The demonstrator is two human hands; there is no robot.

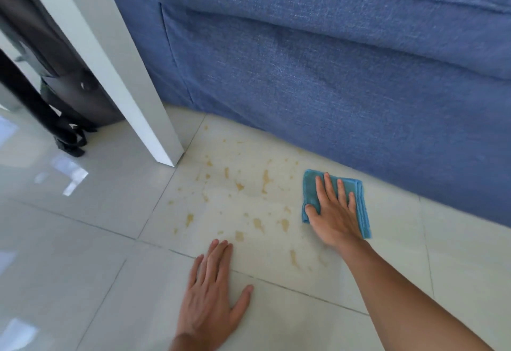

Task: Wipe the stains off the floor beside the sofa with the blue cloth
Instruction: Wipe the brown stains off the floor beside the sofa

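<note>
Yellowish-brown stains (240, 198) are spattered over a pale floor tile beside the blue sofa (331, 74). A folded blue cloth (359, 204) lies flat on the floor at the right edge of the stains, close to the sofa's base. My right hand (336, 212) presses flat on top of the cloth, fingers spread and pointing toward the sofa. My left hand (213, 292) rests palm-down on the bare tile nearer to me, just below the stains, holding nothing.
A white table leg (124, 74) slants down to the floor left of the stains. Behind it sits a dark bag with straps (69, 118). Glossy white tiles (69, 240) stretch left and toward me.
</note>
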